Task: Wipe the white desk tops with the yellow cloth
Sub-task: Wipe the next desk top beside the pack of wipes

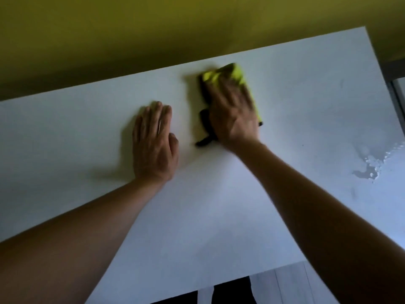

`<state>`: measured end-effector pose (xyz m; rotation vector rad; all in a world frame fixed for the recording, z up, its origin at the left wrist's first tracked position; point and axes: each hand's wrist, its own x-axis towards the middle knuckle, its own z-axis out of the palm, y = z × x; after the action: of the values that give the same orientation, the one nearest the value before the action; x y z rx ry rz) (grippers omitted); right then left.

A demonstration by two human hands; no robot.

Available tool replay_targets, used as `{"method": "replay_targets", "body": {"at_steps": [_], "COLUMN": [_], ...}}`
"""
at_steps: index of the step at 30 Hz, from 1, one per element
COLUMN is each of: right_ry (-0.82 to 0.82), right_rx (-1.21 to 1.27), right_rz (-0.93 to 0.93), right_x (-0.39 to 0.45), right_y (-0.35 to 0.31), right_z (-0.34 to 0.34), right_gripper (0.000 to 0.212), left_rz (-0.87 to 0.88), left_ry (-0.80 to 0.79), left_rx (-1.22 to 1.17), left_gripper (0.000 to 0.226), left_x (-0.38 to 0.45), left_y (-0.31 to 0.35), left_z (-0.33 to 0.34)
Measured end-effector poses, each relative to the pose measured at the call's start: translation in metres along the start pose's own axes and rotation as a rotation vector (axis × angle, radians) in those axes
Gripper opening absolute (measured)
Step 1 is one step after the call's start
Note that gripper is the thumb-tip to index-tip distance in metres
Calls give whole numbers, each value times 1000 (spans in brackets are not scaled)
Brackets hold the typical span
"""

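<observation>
The white desk top (219,205) fills most of the view. My right hand (232,115) presses flat on the yellow cloth (232,72) near the desk's far edge, fingers straight; both are motion-blurred. The cloth has a dark edge that shows left of and below the hand. My left hand (154,141) rests flat on the bare desk, fingers together and straight, just left of the cloth and apart from it.
A yellow-green wall (153,29) stands right behind the desk's far edge. Wet streaks and a small puddle of liquid (370,165) lie on the desk at the right. The desk's near edge runs along the bottom, with pale floor (291,281) below it.
</observation>
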<state>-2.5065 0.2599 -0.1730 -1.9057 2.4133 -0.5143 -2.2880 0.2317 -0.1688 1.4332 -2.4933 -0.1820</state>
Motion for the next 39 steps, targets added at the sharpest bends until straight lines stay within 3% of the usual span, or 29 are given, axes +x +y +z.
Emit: {"method": "replay_targets", "body": {"at_steps": [4,8,10,14,17,20,25,29,31,35,39], "right_ry": [33,108,84,-25,-67,22,21,15,13,36,-14], "right_rx": [-56,-114,-91,33,56,23,-30,-68,-55,34,62], "right_rz": [416,606,507,-21,-170,-89,309,412,350,33,-140], "right_x": [44,65,73,71,73,82,95,93,85,30,4], "right_y": [85,68,23,-68,-58,-2,115,117,81,-3,3], "right_z": [-21,-8,6,26,28,18,-23,-25,-17,3,-7], "right_gripper": [72,69,72,69,63,65,70,68,71,69,62], "left_rz": [-25,-36,-36,-45,-37,-18,-22,-34,-37,-32,-25], "left_ry": [-35,-37,-26,14,7,-13,-9,-3,-10,0,4], "left_rx": [23,38,44,47,33,20,17,28,30,25,30], "left_gripper": [63,63,63,59,59,61,61,61,62,61,61], "left_x": [1,5,8,12,12,13,12,12,11,11,10], "left_y": [1,4,4,2,2,1,2,4,3,4,5], "left_z": [1,2,2,4,3,1,1,2,2,1,1]}}
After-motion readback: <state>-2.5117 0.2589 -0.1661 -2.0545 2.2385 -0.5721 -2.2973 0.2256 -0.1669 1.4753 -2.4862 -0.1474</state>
